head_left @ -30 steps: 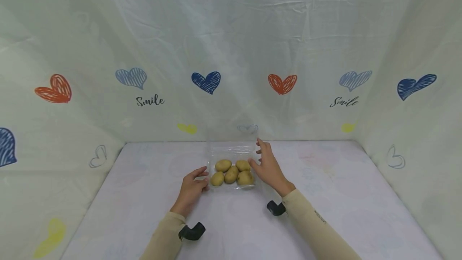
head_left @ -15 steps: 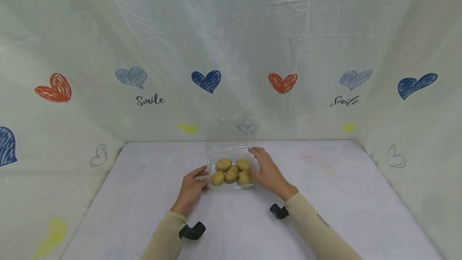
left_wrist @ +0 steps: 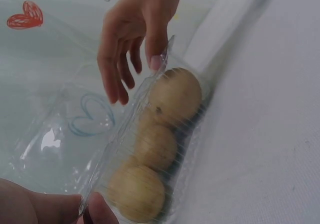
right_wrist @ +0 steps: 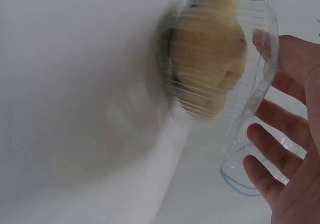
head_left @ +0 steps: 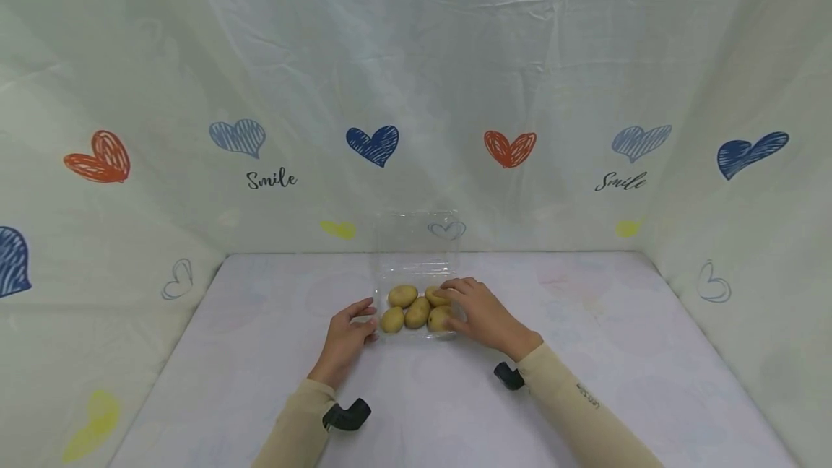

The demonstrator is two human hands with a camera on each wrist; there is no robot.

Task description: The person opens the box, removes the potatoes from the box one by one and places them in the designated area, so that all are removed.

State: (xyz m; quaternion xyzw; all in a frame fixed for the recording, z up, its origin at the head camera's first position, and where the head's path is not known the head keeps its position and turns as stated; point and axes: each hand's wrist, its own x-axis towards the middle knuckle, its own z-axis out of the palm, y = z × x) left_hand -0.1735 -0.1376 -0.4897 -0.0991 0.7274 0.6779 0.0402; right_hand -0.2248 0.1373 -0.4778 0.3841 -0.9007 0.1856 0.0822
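Note:
Several yellow potatoes lie in a clear plastic clamshell container on the table, its lid standing raised at the back. At the container's left side, my left hand pinches the rim between thumb and finger, as the left wrist view shows. My right hand reaches over the right side with its fingers spread and loosely bent above the right-hand potatoes, partly hiding them. In the right wrist view, the thumb is right at the rim, and no potato is between the fingers.
A white cloth covers the table. Close behind the container hangs a pale curtain printed with hearts, which also runs along both sides. A black wrist-worn device sticks out from the left sleeve, another from the right.
My right hand has left the raised lid's right edge and come down and inward over the right-hand potatoes. The lid now leans back alone. My left hand has stayed in place.

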